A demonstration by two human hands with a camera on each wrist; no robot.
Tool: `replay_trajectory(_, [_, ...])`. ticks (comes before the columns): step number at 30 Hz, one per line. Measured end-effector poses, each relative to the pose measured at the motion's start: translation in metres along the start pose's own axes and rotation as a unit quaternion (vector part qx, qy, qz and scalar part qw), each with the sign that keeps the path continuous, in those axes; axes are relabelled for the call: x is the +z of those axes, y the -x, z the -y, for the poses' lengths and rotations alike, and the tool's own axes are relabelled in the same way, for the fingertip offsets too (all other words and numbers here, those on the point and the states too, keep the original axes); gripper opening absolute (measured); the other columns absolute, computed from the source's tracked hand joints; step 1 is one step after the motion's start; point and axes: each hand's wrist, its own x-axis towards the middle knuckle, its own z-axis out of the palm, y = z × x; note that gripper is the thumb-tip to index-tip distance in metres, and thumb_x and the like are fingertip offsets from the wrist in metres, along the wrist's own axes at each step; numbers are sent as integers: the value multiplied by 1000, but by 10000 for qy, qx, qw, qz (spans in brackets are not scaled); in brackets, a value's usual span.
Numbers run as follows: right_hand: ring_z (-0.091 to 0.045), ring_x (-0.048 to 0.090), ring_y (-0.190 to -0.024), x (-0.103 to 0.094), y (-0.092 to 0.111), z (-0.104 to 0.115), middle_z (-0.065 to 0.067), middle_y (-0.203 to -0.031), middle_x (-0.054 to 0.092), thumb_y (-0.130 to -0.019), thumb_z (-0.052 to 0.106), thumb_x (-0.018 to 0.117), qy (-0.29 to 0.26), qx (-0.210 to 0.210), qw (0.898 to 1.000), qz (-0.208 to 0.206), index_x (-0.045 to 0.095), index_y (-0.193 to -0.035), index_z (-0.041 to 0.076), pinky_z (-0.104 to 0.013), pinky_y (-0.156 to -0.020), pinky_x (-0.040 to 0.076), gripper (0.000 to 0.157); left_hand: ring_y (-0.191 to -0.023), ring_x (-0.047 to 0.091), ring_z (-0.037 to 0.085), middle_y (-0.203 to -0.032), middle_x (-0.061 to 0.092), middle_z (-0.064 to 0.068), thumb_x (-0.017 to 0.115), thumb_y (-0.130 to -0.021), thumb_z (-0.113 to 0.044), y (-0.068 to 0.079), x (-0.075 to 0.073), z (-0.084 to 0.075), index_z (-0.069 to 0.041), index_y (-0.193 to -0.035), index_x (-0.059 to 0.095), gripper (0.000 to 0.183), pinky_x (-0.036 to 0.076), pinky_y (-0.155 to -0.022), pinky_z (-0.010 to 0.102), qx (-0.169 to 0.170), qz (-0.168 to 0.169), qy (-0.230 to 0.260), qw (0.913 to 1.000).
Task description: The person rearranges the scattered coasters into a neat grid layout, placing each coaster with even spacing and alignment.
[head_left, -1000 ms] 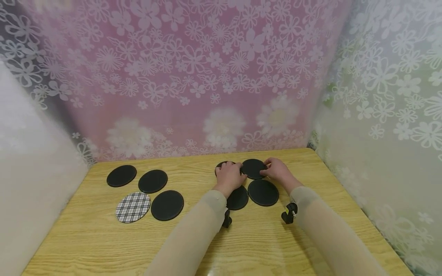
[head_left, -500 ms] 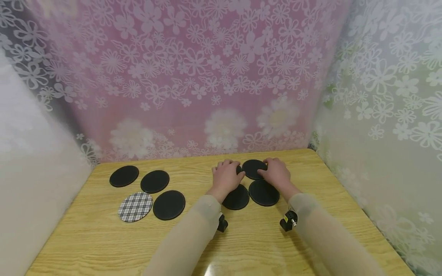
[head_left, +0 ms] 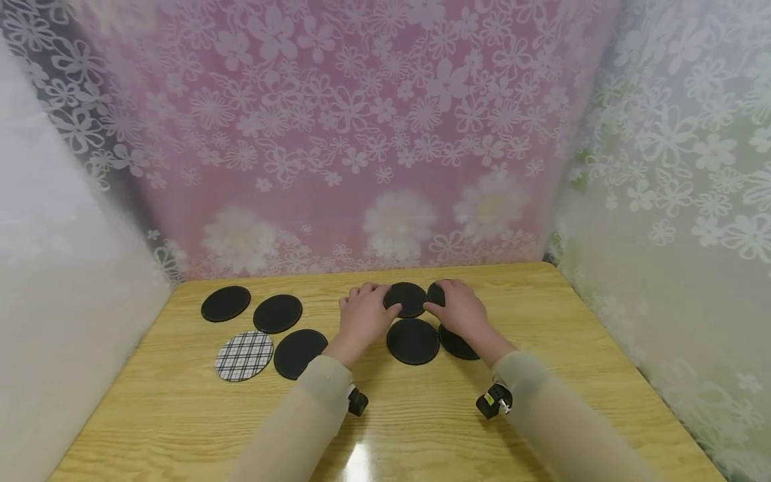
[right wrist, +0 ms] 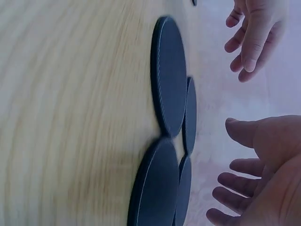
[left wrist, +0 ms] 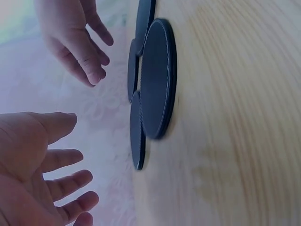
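By blk discs (head_left: 413, 342): L hand (head_left: 364, 316) spread, R hand (head_left: 462, 310) too, blocking 2 partly; plaid disc (head_left: 243, 356) L.

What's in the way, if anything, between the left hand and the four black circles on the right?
Nothing that I can see. The left wrist view shows just air between the left hand and the four black circles. The right hand hovers over their right side, not in between.

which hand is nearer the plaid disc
Left: the left hand is to the right of the plaid disc; the right hand is farther right, beyond the left one.
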Motion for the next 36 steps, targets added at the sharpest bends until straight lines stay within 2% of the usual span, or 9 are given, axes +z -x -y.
replay_trajectory(8, [-52,49,-147,13,6,24,-28,-161,51,-107,42,75,17,-220,9997,77,51,-162,1,-71,-113,44,73,-146,48,43,-162,55,11,70,-109,-49,19,-19,24,-20,-162,59,61,38,-109,64,-145,-140,-317,9993])
replay_trajectory(15, [-50,50,-148,27,12,49,-25,-162,51,-107,43,76,36,-662,9977,112,50,-164,3,-66,-116,44,74,-148,47,46,-164,53,15,70,-109,-50,38,-32,51,-17,-162,58,64,35,-113,73,-359,-167,-536,9978])
replay_trajectory(21, [-46,53,-146,33,14,73,-22,-162,53,-107,45,75,-13,-893,9958,221,50,-164,5,-63,-114,47,74,-145,48,49,-163,54,18,73,-108,-47,52,-44,74,-12,-160,59,65,37,-110,73,-535,-259,-443,9972])
replay_trajectory(28, [-46,54,-144,44,17,101,-21,-158,57,-107,44,76,-271,-974,9942,360,54,-161,6,-65,-116,44,70,-138,52,53,-155,59,23,75,-107,-41,70,-50,103,-6,-156,62,61,39,-107,76,-523,-526,-443,9963])
replay_trajectory(36, [-45,55,-144,64,15,127,-20,-157,57,-107,44,75,-686,-1095,9894,659,57,-160,7,-61,-114,48,68,-141,50,55,-156,56,27,73,-109,-40,88,-59,127,-4,-158,59,62,36,-112,78,-929,-332,-348,9945])
